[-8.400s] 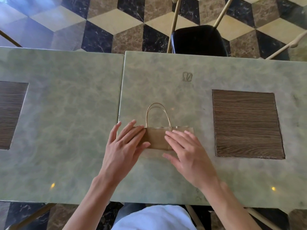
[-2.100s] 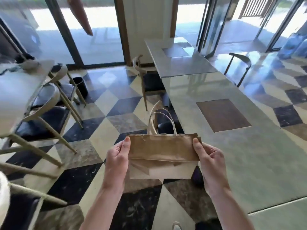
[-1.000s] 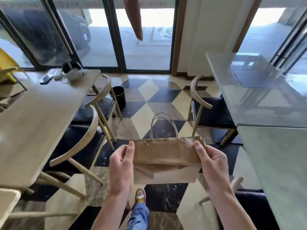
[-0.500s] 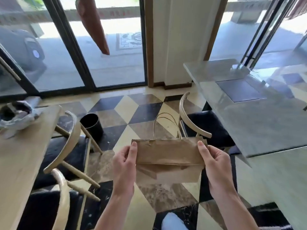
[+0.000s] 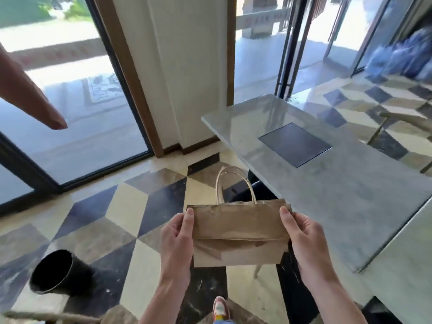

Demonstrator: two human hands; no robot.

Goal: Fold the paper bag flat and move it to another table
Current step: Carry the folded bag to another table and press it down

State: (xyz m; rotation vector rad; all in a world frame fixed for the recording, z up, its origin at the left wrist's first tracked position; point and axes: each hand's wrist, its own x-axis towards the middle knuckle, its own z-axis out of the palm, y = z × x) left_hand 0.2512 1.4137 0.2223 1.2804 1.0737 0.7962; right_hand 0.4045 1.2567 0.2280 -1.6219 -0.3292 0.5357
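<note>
The brown paper bag [image 5: 238,232] is folded flat, its lower part turned up, and its two rope handles stand up at the top. I hold it in the air over the floor, in front of my chest. My left hand [image 5: 176,239] pinches its left edge, thumb on the front. My right hand [image 5: 304,237] grips the right edge the same way. A green marble table [image 5: 339,183] with a dark square inset stretches away to the right of the bag.
A black bin [image 5: 56,272] stands on the checkered floor at lower left. Glass doors and a white pillar [image 5: 187,66] fill the far side. A dark chair seat [image 5: 243,192] shows behind the bag under the table edge. My shoe [image 5: 221,308] is below.
The view has swung right and closer to the marble table; the wooden table and chairs on the left have left the view. Both hands hold the flat bag as before.
</note>
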